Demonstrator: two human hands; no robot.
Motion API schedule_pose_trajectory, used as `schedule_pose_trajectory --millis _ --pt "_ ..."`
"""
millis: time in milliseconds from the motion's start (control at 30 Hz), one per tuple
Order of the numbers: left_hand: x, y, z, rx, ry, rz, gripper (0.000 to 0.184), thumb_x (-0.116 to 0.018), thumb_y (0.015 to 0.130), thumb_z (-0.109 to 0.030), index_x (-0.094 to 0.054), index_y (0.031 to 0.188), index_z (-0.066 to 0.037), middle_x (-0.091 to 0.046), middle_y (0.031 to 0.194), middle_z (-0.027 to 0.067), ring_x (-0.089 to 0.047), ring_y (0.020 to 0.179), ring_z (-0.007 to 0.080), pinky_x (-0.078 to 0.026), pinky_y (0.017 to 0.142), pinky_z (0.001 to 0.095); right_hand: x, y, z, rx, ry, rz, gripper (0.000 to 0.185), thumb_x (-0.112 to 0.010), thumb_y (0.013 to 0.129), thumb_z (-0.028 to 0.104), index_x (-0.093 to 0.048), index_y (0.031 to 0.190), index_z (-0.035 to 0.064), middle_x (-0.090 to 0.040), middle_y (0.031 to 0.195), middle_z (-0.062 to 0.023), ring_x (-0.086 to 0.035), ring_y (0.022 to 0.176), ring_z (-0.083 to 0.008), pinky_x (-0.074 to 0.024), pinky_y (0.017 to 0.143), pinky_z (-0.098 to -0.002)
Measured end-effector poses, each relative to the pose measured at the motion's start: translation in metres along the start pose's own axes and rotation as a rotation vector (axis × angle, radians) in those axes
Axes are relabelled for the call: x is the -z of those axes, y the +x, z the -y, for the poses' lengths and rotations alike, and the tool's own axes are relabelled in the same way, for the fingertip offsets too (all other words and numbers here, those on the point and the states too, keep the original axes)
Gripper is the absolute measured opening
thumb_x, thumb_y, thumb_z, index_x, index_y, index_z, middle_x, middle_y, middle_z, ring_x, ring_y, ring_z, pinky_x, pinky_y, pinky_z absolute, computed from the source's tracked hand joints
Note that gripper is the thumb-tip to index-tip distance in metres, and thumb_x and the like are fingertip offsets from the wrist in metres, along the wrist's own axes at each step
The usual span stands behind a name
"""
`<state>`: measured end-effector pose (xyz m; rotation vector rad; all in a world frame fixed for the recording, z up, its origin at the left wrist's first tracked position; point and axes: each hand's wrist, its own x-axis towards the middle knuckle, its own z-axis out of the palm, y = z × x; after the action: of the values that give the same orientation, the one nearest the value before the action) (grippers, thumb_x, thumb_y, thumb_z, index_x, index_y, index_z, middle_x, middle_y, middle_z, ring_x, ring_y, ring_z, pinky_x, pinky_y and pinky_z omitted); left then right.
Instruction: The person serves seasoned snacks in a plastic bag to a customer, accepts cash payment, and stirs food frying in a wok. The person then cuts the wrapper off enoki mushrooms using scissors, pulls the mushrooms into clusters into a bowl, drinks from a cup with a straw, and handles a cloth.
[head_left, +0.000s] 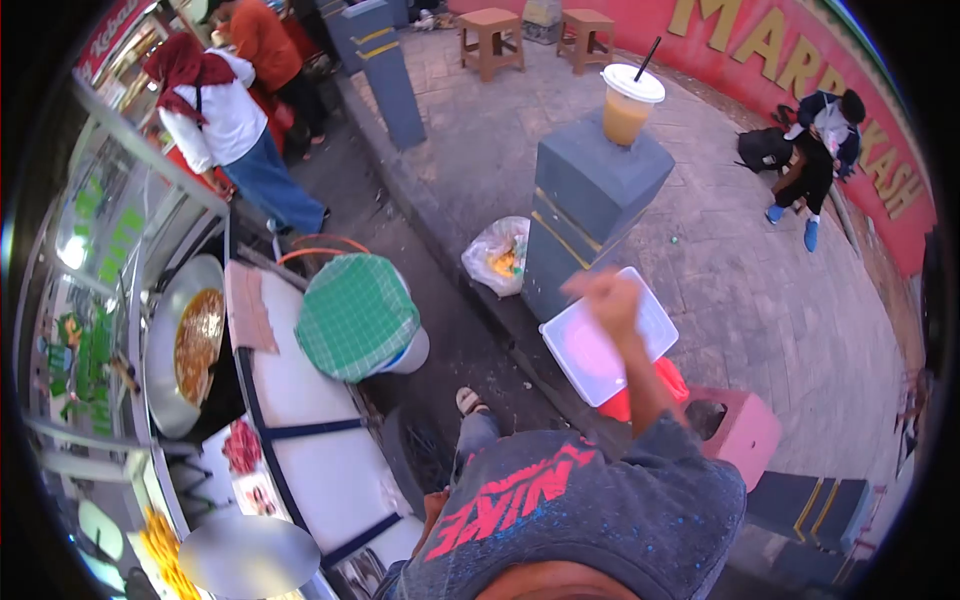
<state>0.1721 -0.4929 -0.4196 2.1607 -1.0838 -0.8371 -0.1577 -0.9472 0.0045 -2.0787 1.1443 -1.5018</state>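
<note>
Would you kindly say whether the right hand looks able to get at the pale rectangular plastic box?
Very likely yes: the right hand appears over the pale rectangular plastic box, with nothing visible between them, though blur hides whether they touch.

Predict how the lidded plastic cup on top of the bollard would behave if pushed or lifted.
The plastic cup would probably tip if pushed near its white lid, as it looks narrower below. Being see-through plastic, it may flex under a firm grip. The orange-brown drink inside likely gives it some weight and could slosh when lifted.
</note>
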Motion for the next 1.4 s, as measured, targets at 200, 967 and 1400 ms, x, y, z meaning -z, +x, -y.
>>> schedule_pose_trajectory --millis 200,967,1400 --pt "0.082 0.154 -0.045 -0.471 0.508 0.172 0.023 -0.055 0.087 -0.019 -0.062 0.069 -0.006 -0.063 0.06 0.0054 -0.059 0.052 0.021 -0.047 0.048 0.037 0.073 0.255 -0.019 0.347 -0.879 -0.437 0.062 -0.074 0.073 0.046 -0.058 0.107 -0.0033 -0.064 0.101 -0.0163 -0.061 0.098 -0.0256 -0.0466 0.081 -0.0366" --pt "0.06 0.096 -0.097 0.436 -0.07 0.305 0.022 -0.048 0.091 -0.02 -0.063 0.089 -0.004 -0.064 0.066 0.0071 -0.057 0.048 0.0155 -0.046 0.039 0.0301 -0.115 0.25 0.164 0.759 0.254 0.634 0.067 -0.078 0.057 0.026 -0.057 0.118 0.0127 -0.061 0.11 -0.0079 -0.061 0.096 -0.0274 -0.0521 0.076 -0.0363" --pt "0.05 0.07 -0.072 0.904 -0.835 -0.413 0.019 -0.05 0.085 -0.013 -0.064 0.094 -0.003 -0.063 0.065 0.0058 -0.054 0.043 0.0132 -0.04 0.037 0.0282 -0.217 0.192 0.354 1.477 1.0 1.016 0.047 -0.067 0.073 0.033 -0.062 0.118 0.019 -0.06 0.103 -0.0183 -0.062 0.078 -0.0261 -0.0523 0.06 -0.0321"
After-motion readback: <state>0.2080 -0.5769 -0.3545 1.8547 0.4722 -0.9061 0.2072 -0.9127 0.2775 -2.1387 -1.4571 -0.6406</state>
